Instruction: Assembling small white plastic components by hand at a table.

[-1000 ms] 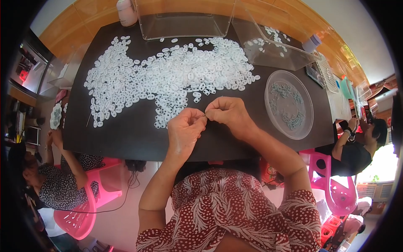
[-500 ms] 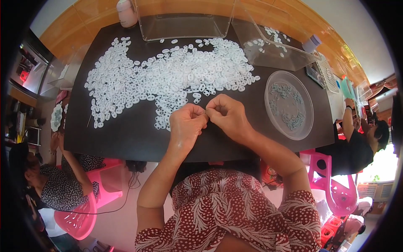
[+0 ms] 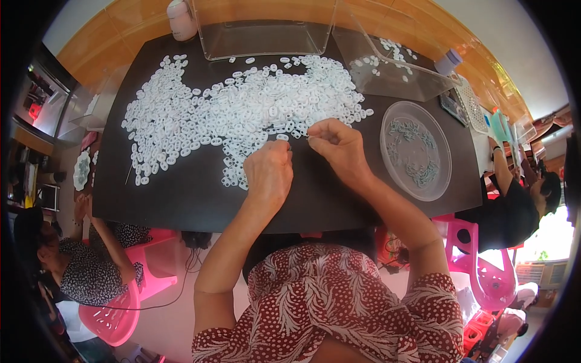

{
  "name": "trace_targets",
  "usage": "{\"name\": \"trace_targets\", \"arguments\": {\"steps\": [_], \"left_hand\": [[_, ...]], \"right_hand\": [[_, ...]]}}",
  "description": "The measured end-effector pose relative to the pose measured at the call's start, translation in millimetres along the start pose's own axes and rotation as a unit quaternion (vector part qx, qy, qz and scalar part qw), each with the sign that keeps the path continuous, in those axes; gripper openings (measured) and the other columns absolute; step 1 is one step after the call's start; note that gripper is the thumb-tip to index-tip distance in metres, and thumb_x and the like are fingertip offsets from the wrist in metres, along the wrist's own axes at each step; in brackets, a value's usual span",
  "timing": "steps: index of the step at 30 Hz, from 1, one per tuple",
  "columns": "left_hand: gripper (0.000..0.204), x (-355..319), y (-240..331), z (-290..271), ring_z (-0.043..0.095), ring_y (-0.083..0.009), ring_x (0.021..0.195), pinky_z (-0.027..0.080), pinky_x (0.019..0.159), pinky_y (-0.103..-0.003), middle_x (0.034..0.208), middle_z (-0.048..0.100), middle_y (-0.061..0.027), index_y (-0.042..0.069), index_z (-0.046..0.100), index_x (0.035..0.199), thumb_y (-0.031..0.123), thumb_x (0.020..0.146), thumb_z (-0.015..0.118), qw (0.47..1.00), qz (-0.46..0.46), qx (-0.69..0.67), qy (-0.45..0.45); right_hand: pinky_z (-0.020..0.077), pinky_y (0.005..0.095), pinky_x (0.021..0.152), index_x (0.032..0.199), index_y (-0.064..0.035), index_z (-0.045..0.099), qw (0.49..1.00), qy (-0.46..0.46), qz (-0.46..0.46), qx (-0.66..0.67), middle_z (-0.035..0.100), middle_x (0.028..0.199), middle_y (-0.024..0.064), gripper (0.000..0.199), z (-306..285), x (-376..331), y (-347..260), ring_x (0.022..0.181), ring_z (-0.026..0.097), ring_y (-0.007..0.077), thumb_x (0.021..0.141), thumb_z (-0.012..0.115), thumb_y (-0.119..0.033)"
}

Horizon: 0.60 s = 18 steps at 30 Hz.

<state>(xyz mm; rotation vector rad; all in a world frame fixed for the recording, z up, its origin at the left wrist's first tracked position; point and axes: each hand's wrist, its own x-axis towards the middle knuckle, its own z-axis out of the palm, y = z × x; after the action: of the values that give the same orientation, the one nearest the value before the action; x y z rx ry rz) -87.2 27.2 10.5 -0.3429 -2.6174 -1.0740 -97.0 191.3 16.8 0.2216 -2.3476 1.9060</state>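
A large spread of small white oval plastic pieces with holes [image 3: 272,103] covers the middle and left of the dark table [image 3: 327,206]. At its near edge my left hand [image 3: 269,172] is closed with its back up, and its fingertips are mostly hidden. One white oval piece shows right at those fingertips; whether they grip it I cannot tell. To the right, my right hand [image 3: 340,151] pinches thumb and forefinger together beside the pile's edge. Anything in that pinch is too small to make out. The two hands are apart.
A round clear tub [image 3: 448,169] with small grey-green pieces stands on the right. Clear plastic bins [image 3: 266,57] line the back, one with a few white pieces. A pink bottle [image 3: 181,21] is at the far left. People sit on both sides near pink chairs [image 3: 115,314].
My hands were together at the fingertips and have parted. The left turned back-up and shifted slightly left; the right moved right and a little farther off, toward the pile.
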Motion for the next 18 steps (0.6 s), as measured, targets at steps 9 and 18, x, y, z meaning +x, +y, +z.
{"name": "trace_targets", "arguments": {"steps": [9,18], "left_hand": [[0.011,-18,0,-18,0.060,-0.0120,0.069,0.048,0.062,-0.023,0.080,0.064,-0.0057,-0.002,0.065,0.094,0.002,0.084,0.064,0.904,-0.215,-0.369,-0.030],[0.019,-41,13,-32,0.059,-0.0106,0.075,0.049,0.065,-0.022,0.083,0.061,-0.0045,-0.005,0.063,0.101,0.002,0.084,0.066,0.795,-0.216,-0.566,0.028]], "right_hand": [[0.0436,0.0205,0.063,0.093,-0.0011,0.064,0.999,-0.043,0.011,0.014,0.060,0.077,-0.0014,0.012,4,-12,-2,0.070,0.051,0.0038,0.081,0.064,0.000],[0.0439,0.0198,0.064,0.095,-0.0015,0.063,0.993,-0.089,0.047,0.058,0.059,0.079,-0.0018,0.013,18,-31,-30,0.071,0.051,0.0032,0.082,0.064,-0.001]]}}
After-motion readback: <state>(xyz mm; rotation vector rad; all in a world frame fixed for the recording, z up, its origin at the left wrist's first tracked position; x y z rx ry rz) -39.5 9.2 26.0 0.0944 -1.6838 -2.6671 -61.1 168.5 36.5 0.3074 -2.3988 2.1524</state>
